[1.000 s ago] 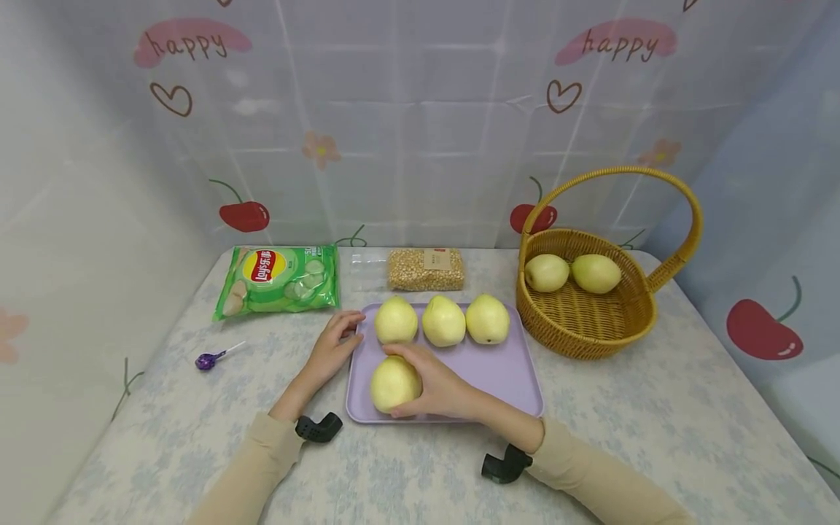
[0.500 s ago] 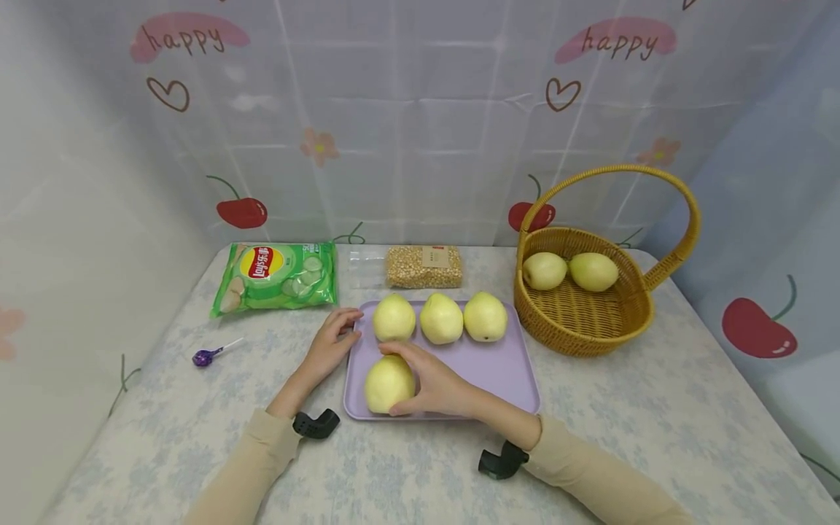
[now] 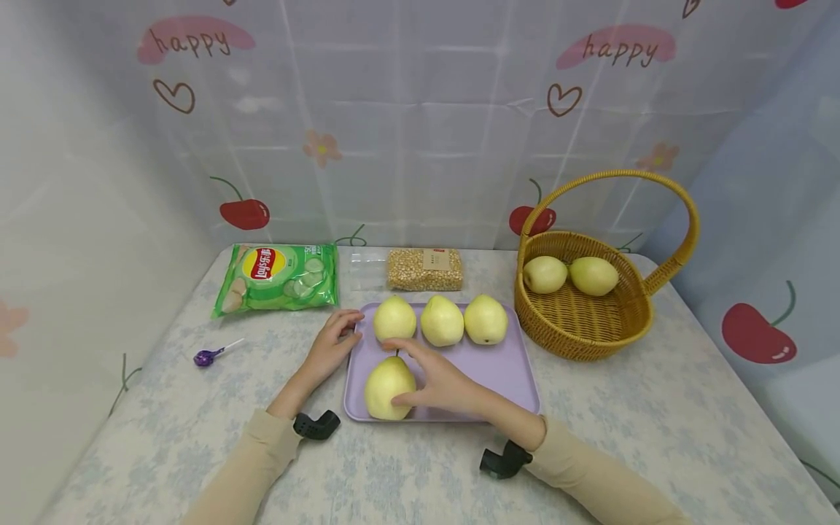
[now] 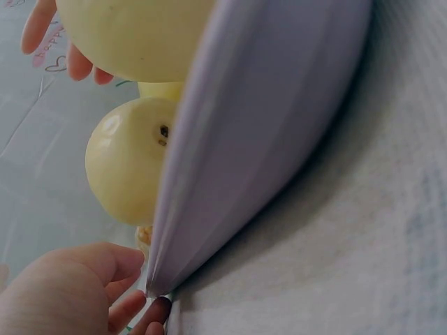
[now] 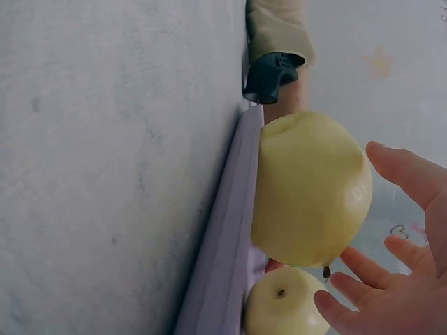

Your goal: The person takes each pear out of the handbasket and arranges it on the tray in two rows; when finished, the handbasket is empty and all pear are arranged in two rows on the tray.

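Observation:
On the lilac tray [image 3: 472,375], a pale yellow pear [image 3: 387,390] sits at the front left, stem up. My right hand [image 3: 442,379] is beside it, thumb and fingers spread; the right wrist view shows a gap between the thumb and that pear [image 5: 311,192]. Along the tray's back stand three more pears: a left one [image 3: 394,319], a middle one [image 3: 442,321] and a right one [image 3: 485,319]. My left hand [image 3: 331,343] rests with its fingertips at the tray's left rim; in the left wrist view, the fingers [image 4: 126,310] lie by the rim, partly hidden.
A wicker basket [image 3: 577,350] with a tall handle stands right of the tray, two pears [image 3: 593,275] inside. Behind the tray lies a clear bag of corn kernels [image 3: 425,270]. Green chips bag [image 3: 278,278] and purple lollipop [image 3: 205,357] lie at left.
My right hand has loosened from the front pear and its fingers have spread away. The pear's stem now shows, and it sits slightly nearer the tray's front edge. The left hand stays put.

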The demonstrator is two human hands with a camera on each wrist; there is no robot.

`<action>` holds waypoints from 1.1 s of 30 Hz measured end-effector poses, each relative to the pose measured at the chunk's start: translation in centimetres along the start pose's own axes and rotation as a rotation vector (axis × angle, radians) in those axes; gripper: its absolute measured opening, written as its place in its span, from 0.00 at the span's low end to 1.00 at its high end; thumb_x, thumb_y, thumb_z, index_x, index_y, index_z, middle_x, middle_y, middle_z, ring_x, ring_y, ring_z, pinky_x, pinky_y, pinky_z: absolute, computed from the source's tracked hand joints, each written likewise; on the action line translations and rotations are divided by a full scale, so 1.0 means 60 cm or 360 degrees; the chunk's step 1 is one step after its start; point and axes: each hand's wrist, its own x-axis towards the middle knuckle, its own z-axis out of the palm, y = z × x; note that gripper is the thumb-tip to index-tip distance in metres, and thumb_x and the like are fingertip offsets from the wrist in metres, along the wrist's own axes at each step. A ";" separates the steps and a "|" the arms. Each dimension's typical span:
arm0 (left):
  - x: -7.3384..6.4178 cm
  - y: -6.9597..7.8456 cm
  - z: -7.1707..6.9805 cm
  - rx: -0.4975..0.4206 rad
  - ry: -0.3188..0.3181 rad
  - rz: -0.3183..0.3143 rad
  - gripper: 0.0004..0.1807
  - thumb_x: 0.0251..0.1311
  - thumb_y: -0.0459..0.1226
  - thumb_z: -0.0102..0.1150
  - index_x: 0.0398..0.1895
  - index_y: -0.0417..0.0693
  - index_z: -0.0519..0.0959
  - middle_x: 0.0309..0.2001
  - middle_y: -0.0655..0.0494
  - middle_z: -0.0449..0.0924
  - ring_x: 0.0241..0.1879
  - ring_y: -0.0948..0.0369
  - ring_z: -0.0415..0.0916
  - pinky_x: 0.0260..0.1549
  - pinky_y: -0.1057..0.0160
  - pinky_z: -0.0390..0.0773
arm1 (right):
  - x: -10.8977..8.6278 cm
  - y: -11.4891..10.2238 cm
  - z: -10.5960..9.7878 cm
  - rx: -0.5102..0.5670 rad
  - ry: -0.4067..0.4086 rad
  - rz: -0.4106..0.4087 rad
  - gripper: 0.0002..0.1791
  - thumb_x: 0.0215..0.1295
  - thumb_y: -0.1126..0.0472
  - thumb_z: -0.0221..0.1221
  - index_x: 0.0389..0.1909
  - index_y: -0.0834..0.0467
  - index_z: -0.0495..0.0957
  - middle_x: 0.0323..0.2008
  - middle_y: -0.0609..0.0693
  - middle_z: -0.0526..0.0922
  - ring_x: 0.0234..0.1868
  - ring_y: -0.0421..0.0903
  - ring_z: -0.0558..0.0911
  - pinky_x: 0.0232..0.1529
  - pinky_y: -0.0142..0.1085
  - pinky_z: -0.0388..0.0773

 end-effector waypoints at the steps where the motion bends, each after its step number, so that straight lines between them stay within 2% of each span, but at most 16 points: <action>1: -0.002 0.009 -0.002 -0.0007 -0.0001 -0.0001 0.19 0.63 0.28 0.52 0.58 0.31 0.72 0.60 0.37 0.68 0.57 0.42 0.70 0.58 0.43 0.69 | 0.001 0.000 -0.002 0.0002 0.0011 -0.0010 0.43 0.52 0.57 0.70 0.69 0.56 0.60 0.69 0.51 0.65 0.69 0.47 0.65 0.69 0.48 0.62; 5: -0.008 0.043 -0.011 -0.0015 -0.0016 -0.0020 0.19 0.62 0.26 0.52 0.57 0.28 0.72 0.60 0.34 0.68 0.56 0.40 0.70 0.57 0.42 0.69 | 0.003 0.000 -0.018 0.0020 0.0112 -0.0050 0.40 0.55 0.59 0.68 0.68 0.59 0.60 0.66 0.56 0.68 0.66 0.52 0.68 0.67 0.51 0.64; 8: -0.010 0.051 -0.013 -0.0014 -0.0019 -0.0036 0.19 0.62 0.27 0.52 0.57 0.28 0.72 0.60 0.34 0.68 0.56 0.39 0.70 0.57 0.42 0.69 | 0.004 0.001 -0.037 0.0060 0.0213 -0.0051 0.39 0.55 0.63 0.67 0.67 0.60 0.61 0.64 0.58 0.71 0.65 0.54 0.70 0.65 0.54 0.66; 11: -0.010 0.050 -0.013 -0.0017 -0.0020 -0.0033 0.19 0.62 0.27 0.52 0.56 0.27 0.72 0.60 0.34 0.68 0.56 0.39 0.70 0.57 0.42 0.69 | 0.004 0.004 -0.063 0.0082 0.0315 -0.0048 0.36 0.56 0.66 0.65 0.67 0.59 0.63 0.61 0.60 0.74 0.64 0.55 0.71 0.63 0.55 0.67; 15: -0.009 0.043 -0.011 -0.0027 -0.0019 -0.0031 0.19 0.62 0.27 0.52 0.56 0.28 0.72 0.60 0.34 0.68 0.56 0.40 0.70 0.57 0.43 0.69 | 0.002 0.013 -0.104 0.0082 0.0453 -0.0016 0.32 0.60 0.67 0.62 0.65 0.59 0.64 0.59 0.62 0.75 0.62 0.57 0.72 0.62 0.55 0.67; 24: -0.008 0.042 -0.010 -0.0013 -0.0017 -0.0018 0.19 0.62 0.27 0.53 0.57 0.29 0.72 0.60 0.35 0.69 0.56 0.41 0.70 0.56 0.46 0.69 | -0.020 0.048 -0.212 0.0058 0.0741 0.0145 0.28 0.65 0.66 0.57 0.65 0.63 0.63 0.58 0.66 0.73 0.62 0.60 0.70 0.63 0.57 0.65; 26: -0.009 0.043 -0.011 -0.0012 -0.0014 -0.0018 0.19 0.62 0.27 0.53 0.57 0.29 0.72 0.60 0.35 0.69 0.56 0.41 0.70 0.55 0.46 0.69 | -0.027 0.060 -0.235 0.0066 0.0808 0.0195 0.28 0.66 0.65 0.56 0.65 0.63 0.63 0.58 0.66 0.73 0.61 0.59 0.70 0.62 0.54 0.66; 30: -0.010 0.045 -0.012 -0.0025 -0.0020 -0.0023 0.19 0.62 0.27 0.52 0.57 0.29 0.72 0.60 0.34 0.68 0.56 0.40 0.70 0.56 0.45 0.69 | -0.042 0.081 -0.277 0.0050 0.0951 0.0296 0.27 0.67 0.62 0.55 0.66 0.62 0.62 0.56 0.61 0.73 0.59 0.53 0.71 0.57 0.35 0.70; 33: -0.011 0.047 -0.013 -0.0035 -0.0024 -0.0030 0.19 0.63 0.27 0.52 0.57 0.29 0.72 0.60 0.34 0.68 0.56 0.40 0.70 0.56 0.44 0.69 | -0.050 0.084 -0.305 0.0040 0.1060 0.0352 0.27 0.67 0.61 0.55 0.65 0.64 0.63 0.50 0.51 0.76 0.52 0.42 0.74 0.49 0.24 0.70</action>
